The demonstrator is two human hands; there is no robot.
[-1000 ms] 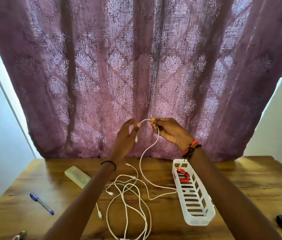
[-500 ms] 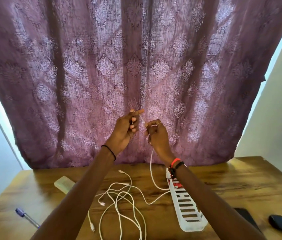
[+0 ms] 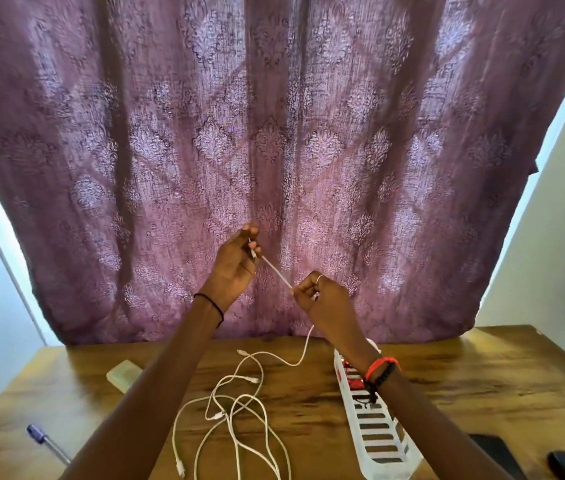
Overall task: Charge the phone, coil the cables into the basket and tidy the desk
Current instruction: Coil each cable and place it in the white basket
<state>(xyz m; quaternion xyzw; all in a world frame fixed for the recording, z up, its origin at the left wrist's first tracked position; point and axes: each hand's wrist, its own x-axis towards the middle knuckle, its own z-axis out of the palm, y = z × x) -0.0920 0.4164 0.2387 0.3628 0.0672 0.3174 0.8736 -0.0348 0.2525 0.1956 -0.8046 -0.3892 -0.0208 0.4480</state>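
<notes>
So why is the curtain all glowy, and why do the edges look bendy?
In the head view, daylight seems to come through the purple curtain from behind, so patches glow; the wide-angle lens bows its side edges; the white cable between the left hand and right hand looks slightly soft.

cables (image 3: 231,412): cut by bottom edge | basket (image 3: 383,469): partly behind right forearm (image 3: 423,420)

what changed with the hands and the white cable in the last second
The hands drew apart, the left hand ending higher than the right hand, so the small arch of white cable between them is now pulled straight. Both hands kept their pinch on it. The loose tangle, basket and pen stayed on the desk.
</notes>
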